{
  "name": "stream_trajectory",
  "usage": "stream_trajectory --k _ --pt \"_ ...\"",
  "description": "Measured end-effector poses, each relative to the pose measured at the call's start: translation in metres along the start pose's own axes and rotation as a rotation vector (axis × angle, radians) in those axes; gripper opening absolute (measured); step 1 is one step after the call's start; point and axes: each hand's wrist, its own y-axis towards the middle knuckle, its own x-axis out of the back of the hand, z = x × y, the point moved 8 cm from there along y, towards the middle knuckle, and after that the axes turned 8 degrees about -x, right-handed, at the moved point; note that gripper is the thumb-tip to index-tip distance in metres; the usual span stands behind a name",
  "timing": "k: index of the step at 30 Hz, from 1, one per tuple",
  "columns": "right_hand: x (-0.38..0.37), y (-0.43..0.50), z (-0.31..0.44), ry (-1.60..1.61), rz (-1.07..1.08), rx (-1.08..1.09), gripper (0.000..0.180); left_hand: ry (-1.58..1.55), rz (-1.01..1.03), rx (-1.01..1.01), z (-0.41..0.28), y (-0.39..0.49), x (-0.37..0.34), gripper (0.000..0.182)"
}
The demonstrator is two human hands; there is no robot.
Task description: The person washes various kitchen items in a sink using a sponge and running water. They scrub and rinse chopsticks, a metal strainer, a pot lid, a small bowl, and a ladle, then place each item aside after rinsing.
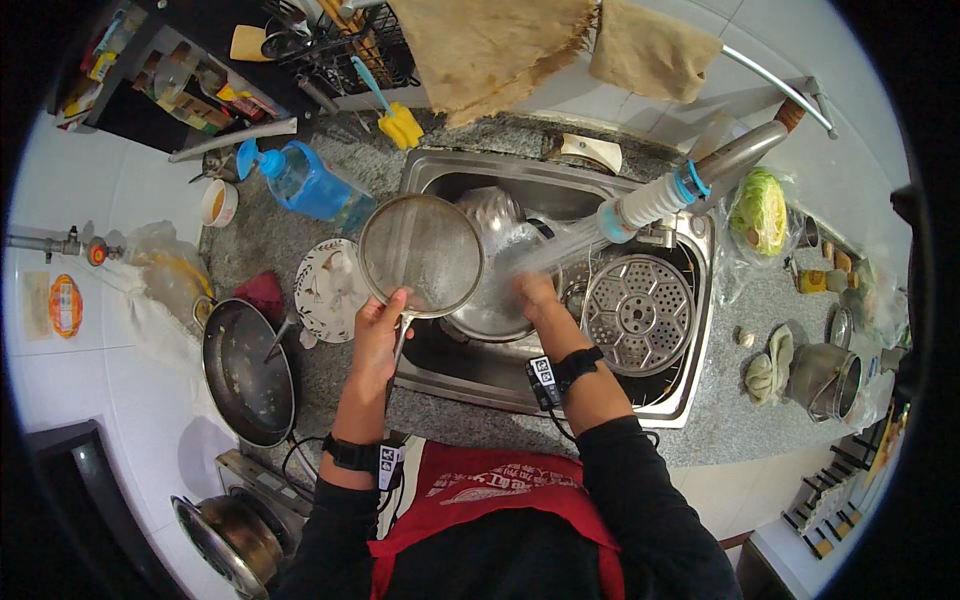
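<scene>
A round fine-mesh strainer point(421, 255) is held level by its handle in my left hand point(377, 330), over the left rim of the steel sink point(480, 382). Under the water spray, my right hand point(535, 292) is blurred above a wet metal pan or lid point(499, 300); whether it grips anything is hidden. The spray comes from a white flexible faucet hose point(637, 210). To the right of that hand, a perforated steel steamer plate point(639, 315) rests in the sink.
Left of the sink are a blue soap pump bottle point(307, 180), a patterned plate point(322, 292) and a frying pan point(251, 375). A cabbage point(759, 212), a folded cloth point(771, 367) and a metal pot point(825, 382) stand on the right. Cloths point(652, 49) hang behind.
</scene>
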Motion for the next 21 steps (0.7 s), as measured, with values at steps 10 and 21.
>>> stream_trajectory --k 10,21 --pt "-0.088 -0.027 0.018 -0.889 0.062 0.473 0.041 0.097 -0.065 -0.037 -0.004 0.002 0.013 0.019" --pt "-0.009 -0.153 0.109 -0.044 -0.059 0.645 0.041 0.279 0.137 0.079 0.034 0.001 -0.050 0.024"
